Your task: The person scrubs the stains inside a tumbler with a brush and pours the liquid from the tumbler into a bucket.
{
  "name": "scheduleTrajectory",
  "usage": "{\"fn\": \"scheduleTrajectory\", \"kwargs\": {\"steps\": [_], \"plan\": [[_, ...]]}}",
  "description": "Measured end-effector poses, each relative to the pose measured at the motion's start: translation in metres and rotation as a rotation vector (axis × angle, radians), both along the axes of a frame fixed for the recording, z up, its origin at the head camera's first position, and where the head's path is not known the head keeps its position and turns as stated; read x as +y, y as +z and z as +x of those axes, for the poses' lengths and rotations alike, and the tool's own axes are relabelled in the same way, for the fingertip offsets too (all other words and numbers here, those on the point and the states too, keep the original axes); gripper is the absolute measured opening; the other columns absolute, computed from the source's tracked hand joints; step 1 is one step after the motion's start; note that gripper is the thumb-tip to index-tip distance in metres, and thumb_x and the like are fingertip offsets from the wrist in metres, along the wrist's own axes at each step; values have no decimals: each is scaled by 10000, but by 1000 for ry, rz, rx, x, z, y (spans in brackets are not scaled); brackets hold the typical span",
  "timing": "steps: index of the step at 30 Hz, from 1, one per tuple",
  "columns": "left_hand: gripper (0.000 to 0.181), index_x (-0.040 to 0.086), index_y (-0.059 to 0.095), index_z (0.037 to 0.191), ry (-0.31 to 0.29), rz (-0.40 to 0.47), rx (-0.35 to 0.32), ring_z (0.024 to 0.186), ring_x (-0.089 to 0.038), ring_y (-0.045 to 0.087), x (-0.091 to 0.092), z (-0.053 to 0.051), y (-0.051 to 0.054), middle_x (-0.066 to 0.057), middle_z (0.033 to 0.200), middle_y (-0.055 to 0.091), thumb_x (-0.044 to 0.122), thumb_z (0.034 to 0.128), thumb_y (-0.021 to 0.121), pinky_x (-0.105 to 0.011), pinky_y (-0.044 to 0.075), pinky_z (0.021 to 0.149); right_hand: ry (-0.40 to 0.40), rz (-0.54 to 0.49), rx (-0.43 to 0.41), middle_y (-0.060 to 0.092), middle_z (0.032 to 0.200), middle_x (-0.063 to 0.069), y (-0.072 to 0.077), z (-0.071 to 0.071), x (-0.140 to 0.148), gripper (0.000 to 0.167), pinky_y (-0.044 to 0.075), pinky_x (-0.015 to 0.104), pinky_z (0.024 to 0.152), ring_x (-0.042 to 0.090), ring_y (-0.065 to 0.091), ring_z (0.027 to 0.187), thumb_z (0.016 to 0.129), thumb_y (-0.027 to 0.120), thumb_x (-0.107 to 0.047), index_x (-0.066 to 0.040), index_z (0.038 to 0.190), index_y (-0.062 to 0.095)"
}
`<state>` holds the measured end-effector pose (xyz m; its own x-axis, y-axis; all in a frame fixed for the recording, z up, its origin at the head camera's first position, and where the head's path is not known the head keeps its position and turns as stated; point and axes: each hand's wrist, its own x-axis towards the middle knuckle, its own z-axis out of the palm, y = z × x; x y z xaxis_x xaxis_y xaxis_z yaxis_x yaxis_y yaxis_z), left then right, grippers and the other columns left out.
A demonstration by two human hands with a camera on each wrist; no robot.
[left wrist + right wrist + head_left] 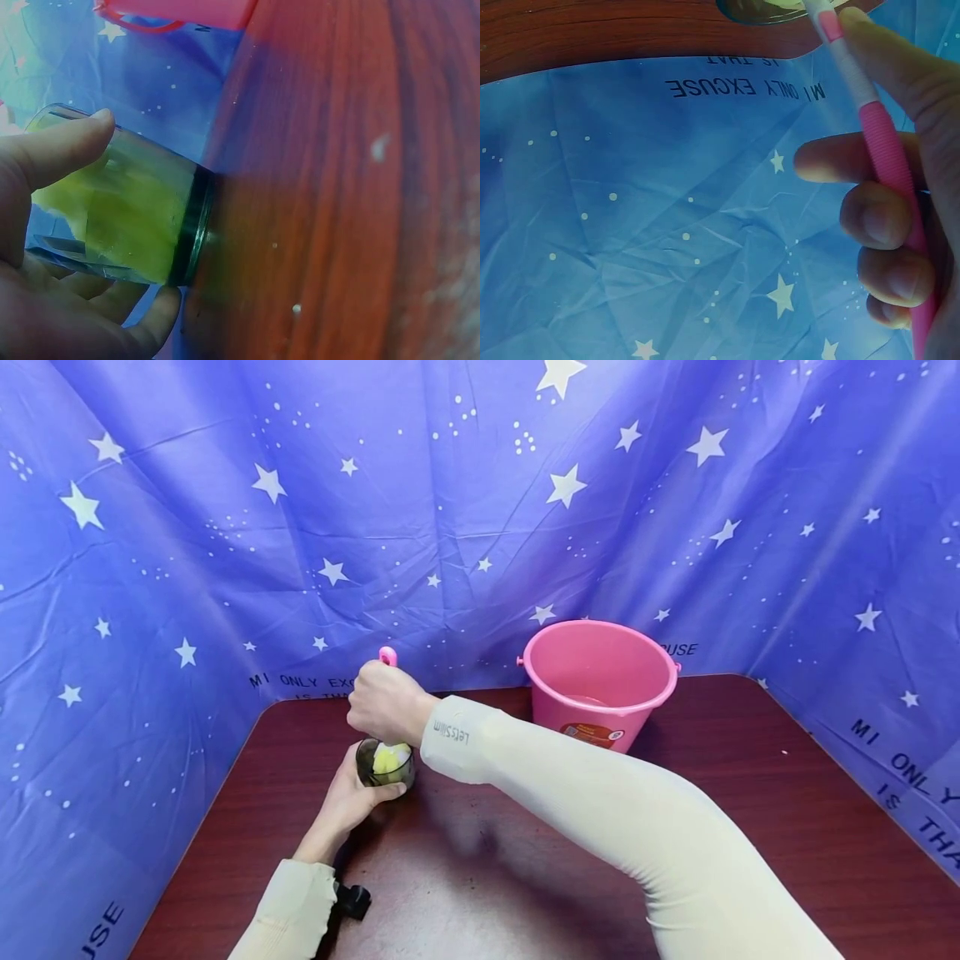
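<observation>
My left hand point(351, 800) holds a dark tinted glass cup point(196, 225) from the side, its thumb on one side and fingers round the other. In the left wrist view the cup's base meets the tabletop. A yellow and white sponge head point(391, 758) sits inside the cup. My right hand point(388, 703) is directly above the cup, gripping the pink and white handle of a cup brush point(889, 146). The handle's pink tip point(387, 656) sticks out over the fist. In the right wrist view the fingers curl round the handle, and the thumb lies along it.
A pink bucket point(547, 714) stands at the back of the dark red wooden table point(787, 843), right of the hands. A blue star-patterned cloth point(450, 485) hangs behind and along the sides. A black wrist device point(352, 902) is on the left forearm.
</observation>
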<state>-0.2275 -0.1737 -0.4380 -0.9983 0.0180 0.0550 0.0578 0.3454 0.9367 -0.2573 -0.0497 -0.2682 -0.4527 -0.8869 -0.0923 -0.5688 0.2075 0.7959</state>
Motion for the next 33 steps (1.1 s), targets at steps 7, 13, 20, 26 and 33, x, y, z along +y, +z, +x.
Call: {"fn": "scheduleTrajectory", "kwargs": {"steps": [7,13,20,26,33], "plan": [[813,101,407,1313,-22,21,19,1081,-247,503,0,-1,-1,-108,1205,552,106,646,870,-378,356,963,107,29,57,641,787,-115,-1,6,-5,232,183,309,476,111,418,603,846,492,-180,-325,847,673],[800,110,400,1319,-23,0,25,1045,-225,503,0,0,1,-97,1184,555,123,668,864,-359,370,933,133,9,110,592,719,-122,-4,8,-8,292,162,311,478,107,358,561,861,464,-124,-338,811,657],[801,110,408,1315,-23,32,24,1021,-216,511,1,1,0,-95,1156,563,74,655,861,-331,381,920,124,-10,130,570,704,-114,-6,6,-12,310,166,306,492,111,341,563,849,455,-99,-331,812,656],[810,105,408,1322,-11,47,15,1007,-218,515,1,1,0,-95,1144,564,71,651,859,-334,382,912,96,-16,117,630,779,-119,-5,3,-12,298,186,303,513,103,383,600,874,463,-130,-338,864,676],[811,93,413,1316,6,47,5,1034,-217,517,1,-1,-3,-101,1169,561,58,638,857,-346,384,924,33,-52,70,656,799,-107,-4,-3,-8,288,228,296,522,90,436,612,886,469,-145,-334,854,684]]}}
